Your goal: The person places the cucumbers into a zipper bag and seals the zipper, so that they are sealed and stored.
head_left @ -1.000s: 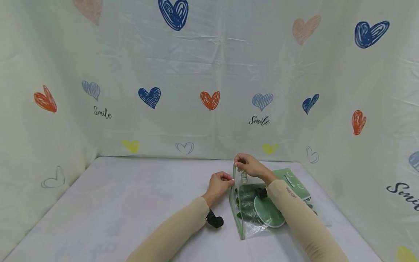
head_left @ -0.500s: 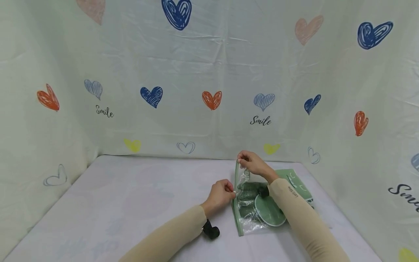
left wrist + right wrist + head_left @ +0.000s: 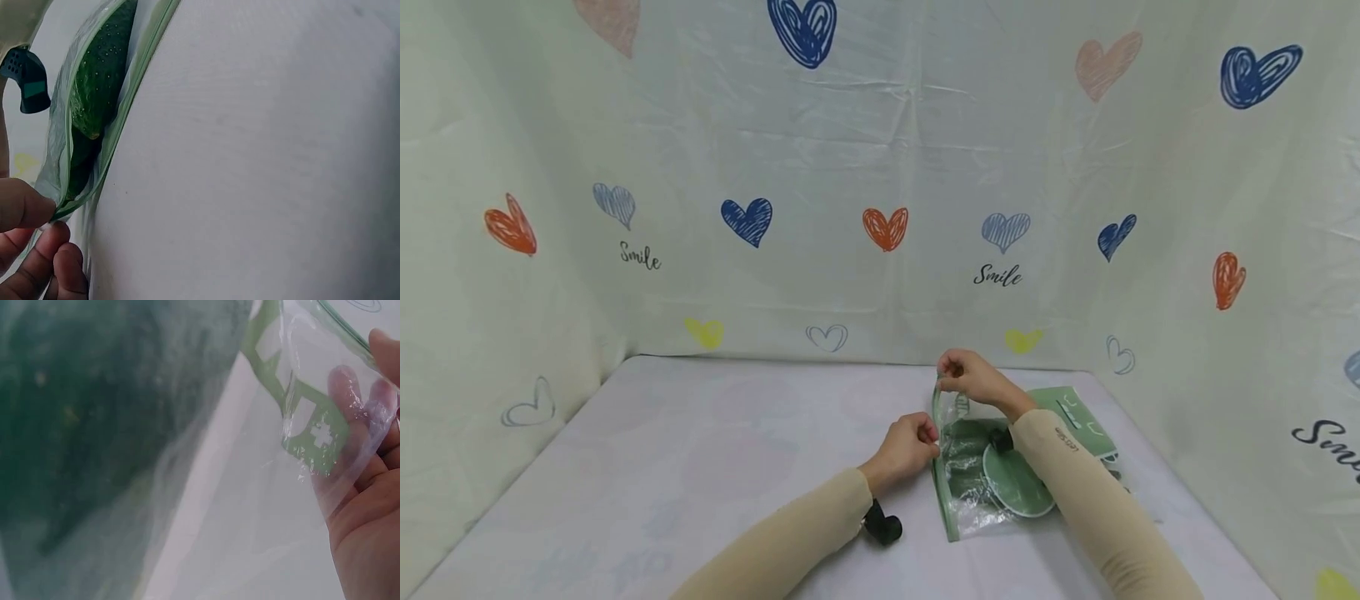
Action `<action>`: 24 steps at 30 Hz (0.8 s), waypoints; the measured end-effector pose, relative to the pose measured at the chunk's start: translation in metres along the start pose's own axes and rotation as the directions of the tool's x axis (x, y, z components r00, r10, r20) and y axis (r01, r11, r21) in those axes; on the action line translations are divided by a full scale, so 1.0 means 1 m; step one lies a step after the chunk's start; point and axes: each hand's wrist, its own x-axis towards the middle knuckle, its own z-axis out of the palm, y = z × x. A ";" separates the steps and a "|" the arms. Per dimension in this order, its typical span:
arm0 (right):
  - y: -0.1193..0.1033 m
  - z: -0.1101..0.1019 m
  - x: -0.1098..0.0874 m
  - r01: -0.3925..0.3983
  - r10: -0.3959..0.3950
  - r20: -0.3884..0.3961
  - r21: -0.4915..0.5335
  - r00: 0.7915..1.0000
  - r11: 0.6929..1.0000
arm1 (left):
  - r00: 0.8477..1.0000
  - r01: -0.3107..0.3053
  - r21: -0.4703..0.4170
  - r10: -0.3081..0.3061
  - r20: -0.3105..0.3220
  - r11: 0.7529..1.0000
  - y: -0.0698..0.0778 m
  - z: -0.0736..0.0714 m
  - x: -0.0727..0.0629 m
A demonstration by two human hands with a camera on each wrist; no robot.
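A clear zip bag [image 3: 970, 500] with a green seal strip and a green round print lies on the table, its seal side towards the left. Dark green, bumpy cucumbers [image 3: 103, 75] show through its parted mouth in the left wrist view. My left hand [image 3: 904, 446] pinches the seal strip partway along, between thumb and fingertips. At the far corner of the bag, my right hand [image 3: 973, 379] pinches the strip's end and holds it up. Clear plastic covers some right fingers [image 3: 350, 394] in the right wrist view.
A green printed sheet or pack [image 3: 1075, 421] lies behind the right forearm, partly hidden. The white-covered table [image 3: 737, 450] meets a heart-printed curtain [image 3: 820, 275] at the back and sides. A black wrist camera [image 3: 882, 527] hangs under the left wrist.
My left hand has slid along the seal strip towards me. My right hand rose slightly with the bag's corner, then came down again. The bag's mouth looks narrower from above.
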 end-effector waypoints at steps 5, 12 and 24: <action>0.000 0.002 0.000 0.010 -0.011 -0.012 -0.077 1.000 0.997 | 1.000 0.010 0.016 -0.010 0.003 1.000 0.000 -0.001 0.001; 0.004 -0.002 0.000 0.005 -0.009 -0.049 -0.083 0.999 0.997 | 1.000 0.021 0.042 -0.021 -0.017 0.999 0.004 0.003 -0.005; 0.005 -0.005 -0.003 -0.008 0.007 -0.062 -0.022 0.998 1.000 | 0.998 -0.047 0.173 0.039 0.048 0.984 0.015 0.007 -0.028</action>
